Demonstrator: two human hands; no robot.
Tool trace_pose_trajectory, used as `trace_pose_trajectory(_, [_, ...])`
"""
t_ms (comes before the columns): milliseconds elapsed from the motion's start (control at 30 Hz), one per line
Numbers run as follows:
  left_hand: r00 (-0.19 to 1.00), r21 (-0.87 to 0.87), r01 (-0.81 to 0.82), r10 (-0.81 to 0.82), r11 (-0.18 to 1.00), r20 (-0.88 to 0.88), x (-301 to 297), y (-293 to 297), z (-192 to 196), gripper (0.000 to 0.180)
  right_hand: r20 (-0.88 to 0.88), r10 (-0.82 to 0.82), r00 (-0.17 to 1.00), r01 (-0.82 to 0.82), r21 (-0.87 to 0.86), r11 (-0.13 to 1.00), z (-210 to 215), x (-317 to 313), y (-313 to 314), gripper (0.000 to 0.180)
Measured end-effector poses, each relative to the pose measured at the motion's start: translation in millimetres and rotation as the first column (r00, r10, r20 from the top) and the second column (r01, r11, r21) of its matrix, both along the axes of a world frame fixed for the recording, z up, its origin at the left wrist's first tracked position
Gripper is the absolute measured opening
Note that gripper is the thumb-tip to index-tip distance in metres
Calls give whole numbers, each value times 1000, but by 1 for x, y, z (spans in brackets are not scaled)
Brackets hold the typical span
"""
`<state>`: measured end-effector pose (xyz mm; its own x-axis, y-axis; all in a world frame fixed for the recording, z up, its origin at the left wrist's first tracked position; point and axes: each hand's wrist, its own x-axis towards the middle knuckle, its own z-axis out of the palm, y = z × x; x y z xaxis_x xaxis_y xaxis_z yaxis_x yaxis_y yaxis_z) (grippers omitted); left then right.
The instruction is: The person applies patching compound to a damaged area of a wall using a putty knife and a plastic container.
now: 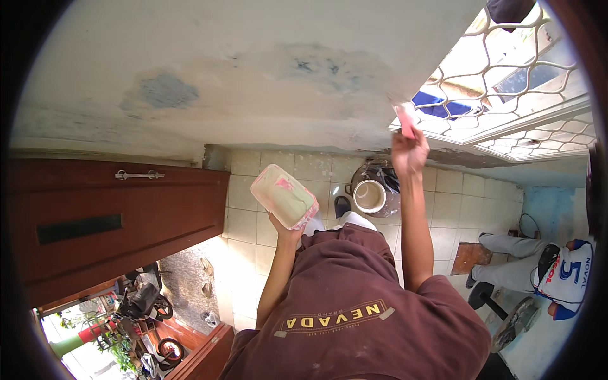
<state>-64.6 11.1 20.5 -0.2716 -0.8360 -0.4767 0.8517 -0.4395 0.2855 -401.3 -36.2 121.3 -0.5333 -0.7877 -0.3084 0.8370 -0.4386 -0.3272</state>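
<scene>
In the head view, the left hand (287, 233) has its grip on the near end of a rectangular plastic tub (306, 211), fingers mostly hidden beneath it; the tub is held out over the tiled floor (244, 221), with pale filler paste (278, 192) and a pink smear inside. The right hand (410, 152) is raised, its grip closed around a small pink hand tool (407, 126), whose far end is blurred in glare beside the lower corner of the window grille (487, 76); whether it touches the plastered wall (253, 120) I cannot tell. Two grey-blue patches show on that wall, the left one (168, 91) more solid than the right one (323, 66). Below the right hand, a white bucket (382, 197) stands near the person's dark slipper (342, 206). A brown panelled door (158, 218) with a metal handle (140, 175) fills the left side, a motorcycle (142, 301) beyond it. At far right is another person in a white jersey (569, 275).
</scene>
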Motion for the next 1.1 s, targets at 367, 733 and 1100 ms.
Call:
trace_pose_trajectory(367, [997, 4, 11, -11, 1000, -71, 5, -1, -1, 58, 45, 198, 979, -195, 486, 852, -237, 11, -67, 11])
trace_pose_trajectory(733, [993, 10, 18, -17, 1000, -117, -13, -15, -5, 57, -236, 49, 971, -29, 85, 996, 26, 30, 1, 6])
trace_pose_trajectory(1100, [993, 64, -118, 117, 991, 17, 36, 20, -9, 64, 137, 489, 861, -466, 596, 654, -256, 108, -87, 12])
